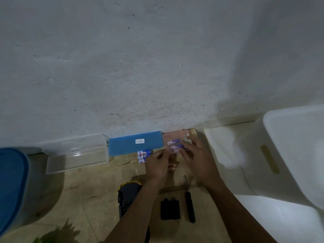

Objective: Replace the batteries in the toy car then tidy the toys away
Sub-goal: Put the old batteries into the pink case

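Observation:
A clear pinkish battery case [172,137] with two blue-labelled batteries [174,142] inside lies against the wall. My left hand [157,164] pinches the case's left edge. My right hand [197,155] lies over its right side with the fingers spread. Two more blue and white batteries [144,153] lie on the floor just left of my left hand. The yellow and black toy car [128,193] sits lower down, partly hidden by my left forearm. Its black battery cover [170,209] and a black screwdriver [189,200] lie to the car's right.
A blue box [135,142] stands by the wall, with an open clear plastic container [77,156] to its left. A blue-lidded bin [12,181] fills the left edge. A white tub [298,146] stands at the right. Something green [52,236] shows at the bottom.

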A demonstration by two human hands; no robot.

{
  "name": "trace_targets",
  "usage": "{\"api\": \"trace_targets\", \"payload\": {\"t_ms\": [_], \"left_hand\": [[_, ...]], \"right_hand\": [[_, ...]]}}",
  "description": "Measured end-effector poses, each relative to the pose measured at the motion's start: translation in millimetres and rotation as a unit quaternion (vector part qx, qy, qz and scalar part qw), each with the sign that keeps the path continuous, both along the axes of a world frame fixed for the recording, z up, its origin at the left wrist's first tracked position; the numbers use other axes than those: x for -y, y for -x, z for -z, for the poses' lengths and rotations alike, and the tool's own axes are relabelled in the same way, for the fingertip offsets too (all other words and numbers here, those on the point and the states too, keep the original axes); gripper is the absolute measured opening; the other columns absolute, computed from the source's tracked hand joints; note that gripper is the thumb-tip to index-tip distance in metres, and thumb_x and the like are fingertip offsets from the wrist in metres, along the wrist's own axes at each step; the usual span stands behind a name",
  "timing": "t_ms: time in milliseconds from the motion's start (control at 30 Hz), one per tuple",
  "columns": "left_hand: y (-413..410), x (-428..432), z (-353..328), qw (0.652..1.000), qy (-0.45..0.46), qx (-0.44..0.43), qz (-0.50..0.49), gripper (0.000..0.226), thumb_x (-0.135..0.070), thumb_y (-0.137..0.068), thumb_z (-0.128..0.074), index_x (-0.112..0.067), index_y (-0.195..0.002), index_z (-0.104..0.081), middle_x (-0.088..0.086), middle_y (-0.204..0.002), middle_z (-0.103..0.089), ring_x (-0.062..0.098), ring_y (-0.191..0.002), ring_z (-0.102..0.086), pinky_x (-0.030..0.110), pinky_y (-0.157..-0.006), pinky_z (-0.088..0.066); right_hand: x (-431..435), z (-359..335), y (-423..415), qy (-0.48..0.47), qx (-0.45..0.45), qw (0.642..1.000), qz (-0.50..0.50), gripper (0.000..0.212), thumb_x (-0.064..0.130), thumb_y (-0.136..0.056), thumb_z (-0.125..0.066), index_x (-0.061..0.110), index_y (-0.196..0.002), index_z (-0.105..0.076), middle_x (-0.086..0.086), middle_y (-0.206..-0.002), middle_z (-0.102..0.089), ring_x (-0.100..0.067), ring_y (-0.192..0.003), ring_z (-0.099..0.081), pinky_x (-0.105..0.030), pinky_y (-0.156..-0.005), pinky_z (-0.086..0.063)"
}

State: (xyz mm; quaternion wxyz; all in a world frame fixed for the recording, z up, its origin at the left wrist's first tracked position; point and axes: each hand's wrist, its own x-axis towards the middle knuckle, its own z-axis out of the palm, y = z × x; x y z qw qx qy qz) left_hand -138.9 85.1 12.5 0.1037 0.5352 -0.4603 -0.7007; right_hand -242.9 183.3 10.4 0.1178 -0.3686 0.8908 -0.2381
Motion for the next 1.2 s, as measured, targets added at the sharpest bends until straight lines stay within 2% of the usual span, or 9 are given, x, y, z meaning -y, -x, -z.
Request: {"api": "trace_targets", "payload": {"t_ms": [267,400,633,700,767,867,933,1067,1200], "left_hand": [[6,-1,-4,1.000,0.002,0.004,-0.006,0.022,-0.025,-0.096,-0.059,-0.011,-0.111,-0.069,0.009,-0.085,-0.075,0.023,-0.059,-0.073,0.026,-0.053,-0.059],[10,1,-10,0.999,-0.023,-0.017,-0.040,0.013,-0.023,-0.097,-0.059,-0.014,-0.101,-0.068,0.006,-0.082,-0.075,0.013,-0.055,-0.071,0.022,-0.053,-0.059],[1,2,-31,0.995,-0.095,-0.030,-0.015,0.019,-0.030,-0.096,-0.061,-0.014,-0.102,-0.069,0.005,-0.089,-0.077,0.025,-0.080,-0.075,0.039,-0.082,-0.061],[-12,6,-42,0.998,-0.054,-0.026,0.027,0.017,-0.031,-0.094,-0.063,-0.018,-0.101,-0.072,0.001,-0.086,-0.077,0.023,-0.075,-0.075,0.036,-0.077,-0.062],[-33,13,-52,0.995,0.067,-0.012,0.079,0.019,-0.029,-0.095,-0.062,-0.019,-0.106,-0.074,-0.003,-0.088,-0.075,0.020,-0.071,-0.072,0.036,-0.075,-0.062],[-77,26,-58,0.964,0.239,0.049,0.106,0.025,-0.026,-0.094,-0.064,-0.017,-0.116,-0.070,-0.004,-0.103,-0.071,0.009,-0.084,-0.064,0.022,-0.077,-0.053],[-107,34,-57,0.948,0.284,0.097,0.106,0.029,-0.026,-0.092,-0.066,-0.018,-0.121,-0.067,-0.005,-0.103,-0.066,0.007,-0.085,-0.061,0.015,-0.073,-0.045],[-157,40,-31,0.915,0.253,0.253,0.185,0.057,-0.042,-0.085,-0.071,-0.010,-0.131,-0.057,0.015,-0.126,-0.063,0.033,-0.116,-0.060,0.034,-0.095,-0.047],[-182,27,-17,0.948,0.154,0.199,0.193,0.048,-0.052,-0.084,-0.065,-0.005,-0.095,-0.068,0.015,-0.096,-0.073,0.032,-0.090,-0.070,0.044,-0.084,-0.057]], "right_hand": [[6,1,0,-0.042,-0.006,0.999,0.004,0.040,0.034,-0.099,-0.049,0.025,-0.138,-0.053,-0.001,-0.156,-0.030,-0.014,-0.137,-0.036,-0.019,-0.098,-0.021],[12,5,-1,-0.019,0.010,0.999,0.031,0.039,0.032,-0.099,-0.051,0.022,-0.137,-0.054,-0.003,-0.155,-0.032,-0.015,-0.136,-0.038,-0.016,-0.098,-0.022],[13,1,-5,-0.011,0.008,0.999,0.038,0.043,0.028,-0.095,-0.058,0.018,-0.136,-0.054,-0.006,-0.150,-0.039,-0.020,-0.131,-0.043,-0.028,-0.102,-0.039],[10,-3,-12,0.018,-0.015,0.998,0.061,0.037,0.026,-0.093,-0.061,0.016,-0.129,-0.061,-0.007,-0.140,-0.050,-0.022,-0.123,-0.051,-0.034,-0.097,-0.047],[10,-4,-24,0.039,-0.022,0.997,0.063,0.031,0.027,-0.093,-0.060,0.016,-0.122,-0.064,-0.005,-0.128,-0.058,-0.020,-0.114,-0.056,-0.036,-0.094,-0.050],[17,-2,-47,0.035,-0.047,0.998,-0.030,0.021,0.026,-0.095,-0.057,0.018,-0.111,-0.068,0.000,-0.117,-0.064,-0.015,-0.106,-0.059,-0.032,-0.093,-0.048],[25,-3,-63,0.031,-0.036,0.995,-0.089,0.018,0.023,-0.094,-0.059,0.019,-0.109,-0.068,0.002,-0.114,-0.064,-0.013,-0.102,-0.058,-0.028,-0.088,-0.048],[44,0,-85,-0.022,-0.041,0.987,-0.152,0.028,0.025,-0.093,-0.059,0.017,-0.118,-0.067,-0.001,-0.120,-0.063,-0.019,-0.107,-0.057,-0.032,-0.086,-0.047],[58,2,-95,-0.073,-0.088,0.978,-0.177,0.031,0.026,-0.093,-0.057,0.018,-0.121,-0.065,-0.003,-0.123,-0.059,-0.024,-0.110,-0.054,-0.037,-0.085,-0.049]]}}
